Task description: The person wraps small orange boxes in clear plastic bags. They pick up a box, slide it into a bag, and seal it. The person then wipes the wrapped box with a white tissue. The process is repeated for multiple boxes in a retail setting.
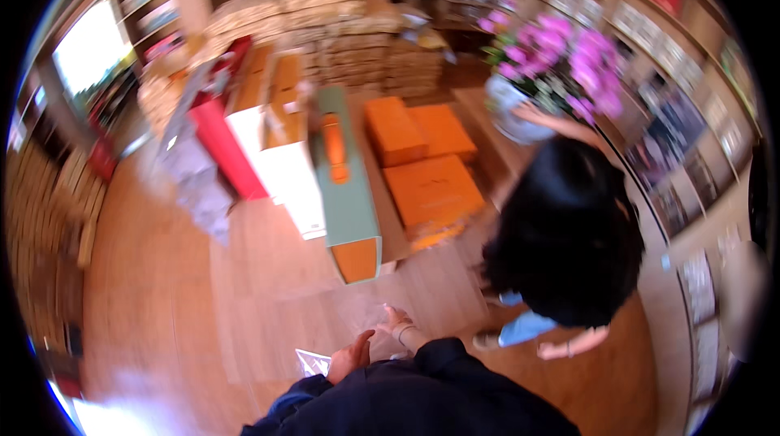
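The whole picture is blurred by motion. My left hand [351, 355] comes out of a dark sleeve at the lower middle, thumb raised, and seems to pinch a small white, partly clear sheet [313, 361] that sticks out to its left. My right hand [396, 322] is just above and to the right of it, close to a faint clear film; its fingers are too blurred to read. Both hands hover over the wooden floor [244, 306], in front of a long green box with an orange end [351, 208].
A person with black hair [569, 233] stands at the right, reaching toward a white pot of pink orchids [544, 54]. Flat orange boxes [431, 184], white boxes [292, 184] and a red box [223, 147] lie ahead. Stacks of woven boxes [325, 21] and shelves stand behind.
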`<state>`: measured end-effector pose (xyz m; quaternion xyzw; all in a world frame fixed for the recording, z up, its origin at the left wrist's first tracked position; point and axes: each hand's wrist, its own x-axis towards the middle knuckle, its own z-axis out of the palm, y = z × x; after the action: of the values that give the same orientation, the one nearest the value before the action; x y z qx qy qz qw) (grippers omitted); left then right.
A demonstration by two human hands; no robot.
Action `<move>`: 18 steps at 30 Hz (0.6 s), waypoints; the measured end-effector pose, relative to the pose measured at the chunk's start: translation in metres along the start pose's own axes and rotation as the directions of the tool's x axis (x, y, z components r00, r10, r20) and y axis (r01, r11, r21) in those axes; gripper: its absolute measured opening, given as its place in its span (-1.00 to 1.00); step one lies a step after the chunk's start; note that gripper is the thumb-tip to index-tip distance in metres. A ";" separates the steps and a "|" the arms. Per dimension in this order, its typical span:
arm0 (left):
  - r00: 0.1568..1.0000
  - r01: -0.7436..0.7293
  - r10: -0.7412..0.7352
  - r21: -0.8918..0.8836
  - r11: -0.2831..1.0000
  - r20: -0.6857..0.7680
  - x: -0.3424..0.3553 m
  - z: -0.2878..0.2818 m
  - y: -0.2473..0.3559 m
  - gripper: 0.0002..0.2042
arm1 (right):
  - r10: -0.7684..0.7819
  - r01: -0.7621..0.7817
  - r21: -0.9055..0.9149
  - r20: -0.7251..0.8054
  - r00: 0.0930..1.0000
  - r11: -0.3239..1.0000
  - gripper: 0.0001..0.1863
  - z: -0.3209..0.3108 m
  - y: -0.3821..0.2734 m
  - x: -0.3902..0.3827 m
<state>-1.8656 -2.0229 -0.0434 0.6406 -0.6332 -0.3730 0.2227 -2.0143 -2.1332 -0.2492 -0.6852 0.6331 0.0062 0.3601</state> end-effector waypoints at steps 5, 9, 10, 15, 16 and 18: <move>0.991 -0.062 0.046 0.133 0.989 0.123 0.011 0.020 -0.007 -0.72 | 0.250 -0.241 -0.094 0.104 0.963 0.966 -0.29 0.025 0.040 0.016; 0.973 -0.009 -0.031 0.174 0.985 0.228 0.017 0.019 0.003 -0.71 | 0.314 -0.310 -0.048 0.155 0.937 0.950 -0.29 0.010 0.045 -0.011; 0.966 0.000 -0.051 0.196 0.981 0.252 0.016 0.021 -0.002 -0.71 | 0.343 -0.345 -0.020 0.180 0.922 0.938 -0.27 0.005 0.041 -0.020; 0.916 -0.042 -0.006 0.112 0.993 0.402 0.025 0.037 -0.014 -0.71 | 0.282 -0.308 0.118 0.199 0.939 0.944 -0.42 0.021 0.077 -0.024; 0.906 -0.044 -0.010 0.118 0.992 0.423 0.026 0.039 -0.015 -0.71 | 0.271 -0.307 0.141 0.228 0.935 0.941 -0.44 0.021 0.077 -0.027; 0.874 -0.070 0.007 0.112 0.991 0.485 0.029 0.044 -0.007 -0.71 | 0.315 -0.333 0.169 0.121 0.941 0.928 -0.46 0.086 0.127 -0.010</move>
<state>-1.8962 -2.0423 -0.0819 0.5271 -0.7034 -0.4762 0.0240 -2.0889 -2.0741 -0.3700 -0.5332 0.7181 0.0374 0.4457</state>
